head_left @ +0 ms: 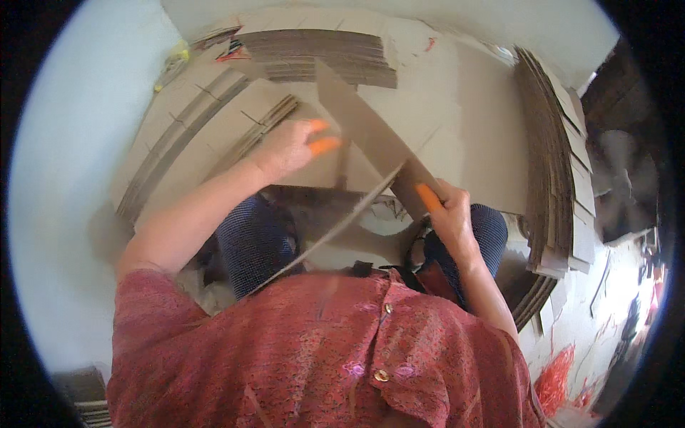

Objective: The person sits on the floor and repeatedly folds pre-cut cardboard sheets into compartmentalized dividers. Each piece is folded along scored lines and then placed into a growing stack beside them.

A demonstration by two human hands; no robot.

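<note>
My right hand (451, 208) grips a flat cardboard strip (378, 135) by its near end, and an orange cover shows on its thumb. Against that strip, at an angle, stands a second cardboard piece (342, 220), seen nearly edge-on. Its far end meets the first strip close to my right hand, and its near end reaches toward my shirt. To the left, my left hand (294, 148) is raised with its fingers apart and nothing in them. Orange covers sit on two of its fingertips. The strips cross above my lap.
Slotted cardboard sheets lie in a left stack (185, 135), a far stack (314, 53) and a tall right stack (553, 150) around the board-topped work surface (485, 128). A fan (628, 175) stands at the right. Red plastic strands (555, 381) lie at the lower right.
</note>
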